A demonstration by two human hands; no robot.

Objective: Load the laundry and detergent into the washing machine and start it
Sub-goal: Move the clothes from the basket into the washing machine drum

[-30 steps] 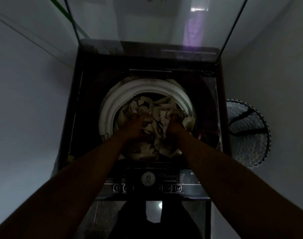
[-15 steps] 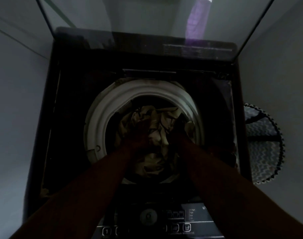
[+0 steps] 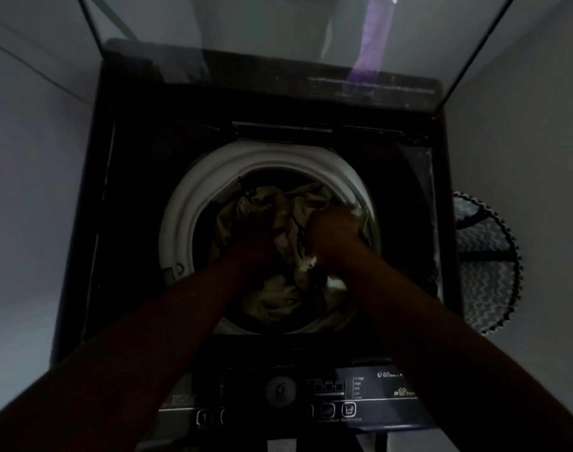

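A dark top-loading washing machine [image 3: 141, 203] stands below me with its glass lid [image 3: 278, 37] raised. Its white drum rim [image 3: 193, 203] rings a pile of pale crumpled laundry [image 3: 288, 207]. Both my arms reach down into the drum. My left hand [image 3: 255, 236] lies deep in the cloth and is too dark to read. My right hand [image 3: 335, 231] is a fist clutching a fold of the laundry near the drum's right side. No detergent is in view.
The control panel [image 3: 360, 396] with its buttons lies along the machine's near edge under my forearms. A patterned laundry basket [image 3: 484, 265] stands on the floor to the right. Grey walls close in on both sides.
My view has come closer to the drum. The laundry has sunk lower into it, and my right hand has shifted toward the drum's right side.
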